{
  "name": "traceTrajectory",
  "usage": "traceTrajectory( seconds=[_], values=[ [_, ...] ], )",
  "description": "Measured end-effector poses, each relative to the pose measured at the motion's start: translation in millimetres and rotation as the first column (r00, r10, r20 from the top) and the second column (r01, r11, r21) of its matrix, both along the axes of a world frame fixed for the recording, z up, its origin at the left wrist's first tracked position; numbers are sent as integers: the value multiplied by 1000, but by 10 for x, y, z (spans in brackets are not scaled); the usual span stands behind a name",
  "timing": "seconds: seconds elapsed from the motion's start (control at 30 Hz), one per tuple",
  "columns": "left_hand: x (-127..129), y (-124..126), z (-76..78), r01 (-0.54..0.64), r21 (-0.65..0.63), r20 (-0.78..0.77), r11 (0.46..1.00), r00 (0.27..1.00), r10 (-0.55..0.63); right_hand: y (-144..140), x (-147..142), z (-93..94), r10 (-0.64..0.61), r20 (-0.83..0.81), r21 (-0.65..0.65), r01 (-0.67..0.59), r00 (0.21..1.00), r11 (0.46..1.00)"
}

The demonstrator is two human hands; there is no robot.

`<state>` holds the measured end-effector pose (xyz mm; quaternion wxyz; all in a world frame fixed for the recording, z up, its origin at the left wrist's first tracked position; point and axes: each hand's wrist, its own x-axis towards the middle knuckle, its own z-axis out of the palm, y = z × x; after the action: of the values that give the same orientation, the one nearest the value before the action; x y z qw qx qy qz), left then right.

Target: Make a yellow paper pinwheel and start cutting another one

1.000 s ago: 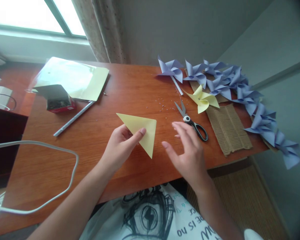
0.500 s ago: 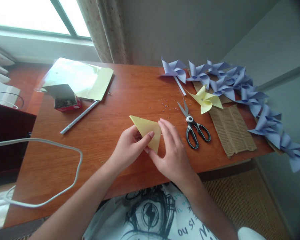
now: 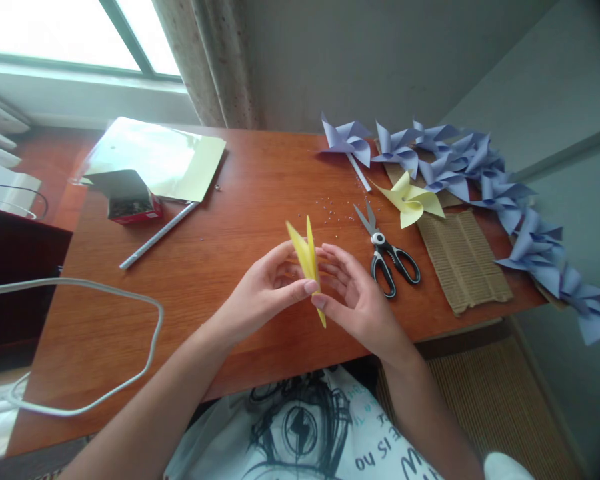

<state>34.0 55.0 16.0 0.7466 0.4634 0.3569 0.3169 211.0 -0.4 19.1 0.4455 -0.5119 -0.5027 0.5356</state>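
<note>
A folded sheet of yellow paper [image 3: 307, 257] is held up over the front of the table, seen nearly edge-on with its layers parted at the top. My left hand [image 3: 267, 283] grips it from the left, thumb on the near side and fingers partly hidden behind. From the right, my right hand [image 3: 357, 300] pinches the same paper, with its thumb at the lower part and its fingers curved behind. Black-handled scissors [image 3: 380, 247] lie just right of my right hand, blades pointing away.
On the right are a yellow pinwheel [image 3: 410, 200], corrugated cardboard [image 3: 465, 267] and several purple pinwheels [image 3: 445, 173]. At left stand an open red box [image 3: 135, 210], a silvery stick [image 3: 160, 233] and a packet of yellow paper [image 3: 200, 167]. A white cable [image 3: 157, 333] loops across the table's left.
The folded paper has turned from showing its flat triangular face to nearly edge-on, and its layers have spread apart at the top. Both hands have shifted their hold on it.
</note>
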Motion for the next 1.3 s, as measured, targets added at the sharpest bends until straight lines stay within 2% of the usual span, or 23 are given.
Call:
traceTrajectory(
  seconds=[0.17, 0.47, 0.87, 1.1, 1.3],
  values=[
    [6, -6, -14, -10, -4, 13, 1000, 1000, 10, 3, 30, 6, 35, -176, -65, -47, 984, 997],
    [-8, -1, 5, 17, -49, 89, 999, 996, -13, -17, 25, -2, 11, -96, -59, -16, 995, 998],
    [-19, -2, 5, -14, -8, 181, 1000, 983, 15, -9, 178, -36, 12, -390, -104, -57, 921, 993],
    [-35, -10, 17, -26, -35, 176, 999, 984, 32, -1, 170, -10, -15, -463, -117, -45, 886, 992],
    [-49, 8, -5, -58, -37, 136, 998, 989, 62, 4, 162, -83, 22, -434, -99, -72, 901, 993]
  ],
)
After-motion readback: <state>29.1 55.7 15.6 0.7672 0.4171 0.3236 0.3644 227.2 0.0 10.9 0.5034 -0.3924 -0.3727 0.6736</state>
